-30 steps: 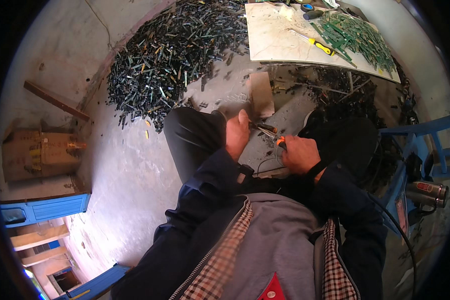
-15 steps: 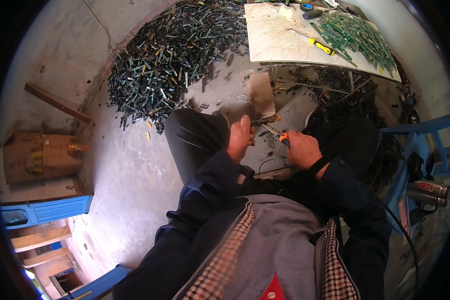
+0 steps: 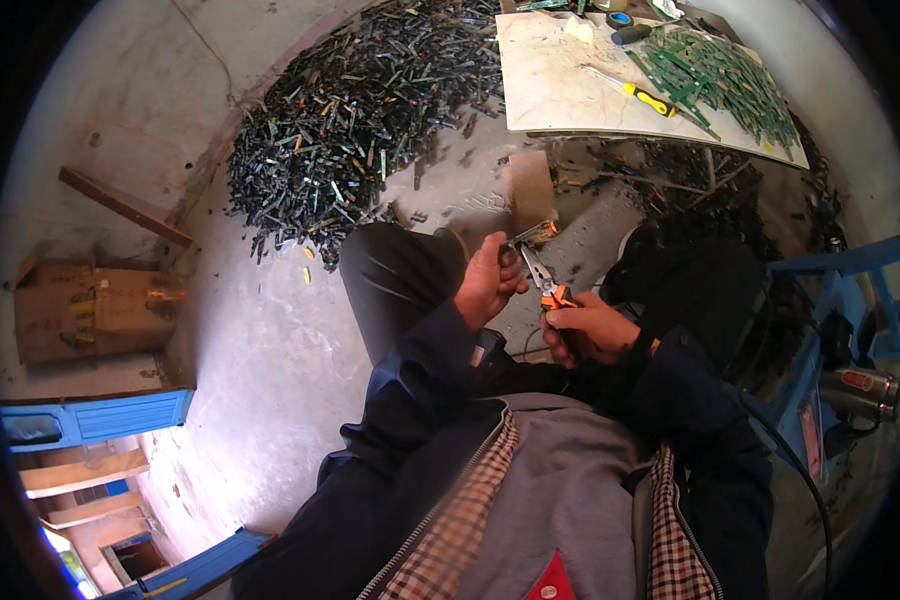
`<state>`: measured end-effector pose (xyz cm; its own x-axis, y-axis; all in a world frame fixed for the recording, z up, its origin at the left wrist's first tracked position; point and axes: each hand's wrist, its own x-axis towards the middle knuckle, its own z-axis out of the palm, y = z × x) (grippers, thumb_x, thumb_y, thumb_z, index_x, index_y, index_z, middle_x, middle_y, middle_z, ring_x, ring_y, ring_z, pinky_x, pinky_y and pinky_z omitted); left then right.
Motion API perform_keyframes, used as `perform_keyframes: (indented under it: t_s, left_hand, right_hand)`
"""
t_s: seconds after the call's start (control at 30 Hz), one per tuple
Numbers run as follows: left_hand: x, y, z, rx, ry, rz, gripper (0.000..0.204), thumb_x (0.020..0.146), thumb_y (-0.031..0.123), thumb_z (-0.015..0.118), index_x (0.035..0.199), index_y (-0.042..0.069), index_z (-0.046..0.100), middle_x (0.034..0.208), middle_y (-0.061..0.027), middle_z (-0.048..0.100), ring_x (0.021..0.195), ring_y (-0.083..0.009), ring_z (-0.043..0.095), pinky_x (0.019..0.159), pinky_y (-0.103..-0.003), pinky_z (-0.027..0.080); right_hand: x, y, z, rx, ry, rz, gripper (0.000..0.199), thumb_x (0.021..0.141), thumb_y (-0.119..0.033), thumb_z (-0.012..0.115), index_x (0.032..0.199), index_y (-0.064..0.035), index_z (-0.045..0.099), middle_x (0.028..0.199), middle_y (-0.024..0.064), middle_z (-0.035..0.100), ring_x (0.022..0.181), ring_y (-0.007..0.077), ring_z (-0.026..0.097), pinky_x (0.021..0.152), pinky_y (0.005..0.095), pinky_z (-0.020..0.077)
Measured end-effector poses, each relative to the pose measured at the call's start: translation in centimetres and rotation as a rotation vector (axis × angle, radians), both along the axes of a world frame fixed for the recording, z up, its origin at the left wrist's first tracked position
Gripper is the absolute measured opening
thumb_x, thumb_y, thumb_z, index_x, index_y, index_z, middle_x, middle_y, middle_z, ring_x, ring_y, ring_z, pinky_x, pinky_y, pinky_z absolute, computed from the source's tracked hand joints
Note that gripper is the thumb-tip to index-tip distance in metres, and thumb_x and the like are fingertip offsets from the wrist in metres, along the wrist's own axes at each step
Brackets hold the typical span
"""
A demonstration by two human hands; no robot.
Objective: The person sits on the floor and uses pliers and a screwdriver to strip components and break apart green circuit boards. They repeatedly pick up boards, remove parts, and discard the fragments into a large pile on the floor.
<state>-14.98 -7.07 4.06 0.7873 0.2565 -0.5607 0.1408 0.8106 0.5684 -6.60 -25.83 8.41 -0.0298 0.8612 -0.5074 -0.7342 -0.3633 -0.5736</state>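
Note:
My left hand (image 3: 490,282) is closed around the near end of a thin dark strip (image 3: 535,236) with a yellowish-orange patch toward its far end. My right hand (image 3: 598,328) grips long-nose pliers (image 3: 556,297) by their orange and black handles. The pliers' metal jaws point up and left, slightly spread, close beside the strip and my left fingers. Whether the jaws touch the strip I cannot tell. Beyond my hands, a brown cardboard piece (image 3: 532,186) lies on the floor between my knees.
A large heap of dark strips (image 3: 355,120) covers the floor at far left. At far right a pale board (image 3: 560,95) bears green circuit-board strips (image 3: 725,85) and a yellow-black screwdriver (image 3: 650,98). A blue stool (image 3: 840,262) and metal flask (image 3: 860,390) stand at right; a cardboard box (image 3: 100,312), left.
My right hand has turned, swinging the pliers more upright, with the handles now facing up. My left fingers have curled more tightly and the strip has tilted up. The whole view has shifted slightly.

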Motion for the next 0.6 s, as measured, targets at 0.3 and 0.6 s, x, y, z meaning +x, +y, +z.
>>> perform_keyframes:
  t_s: [0.3, 0.6]
  left_hand:
    - [1.1, -1.6, -3.0, -0.334, -0.02, -0.278, 0.047, 0.089, 0.047, 0.052, 0.057, 0.017, 0.037, 0.047, 0.0019, 0.027, 0.043, -0.0159, 0.031, 0.05, -0.029, 0.032]
    - [-0.5, -0.2, -0.6, -0.259, -0.152, -0.098, 0.044, 0.096, 0.04, 0.042, 0.061, 0.015, 0.04, 0.049, 0.0038, 0.029, 0.037, -0.0108, 0.022, 0.051, -0.028, 0.034]
  right_hand:
    - [-2.3, 1.1, 1.8, 0.222, 0.155, 0.09, 0.021, 0.087, -0.022, 0.058, 0.095, -0.0022, 0.055, 0.076, 0.0052, 0.056, 0.062, 0.0164, 0.056, 0.052, 0.0312, 0.0461]
    - [1.6, -1.2, 0.5, 0.001, -1.173, 0.1, 0.023, 0.085, -0.023, 0.056, 0.088, -0.0005, 0.054, 0.07, 0.0154, 0.056, 0.067, 0.031, 0.056, 0.061, 0.0378, 0.0419]
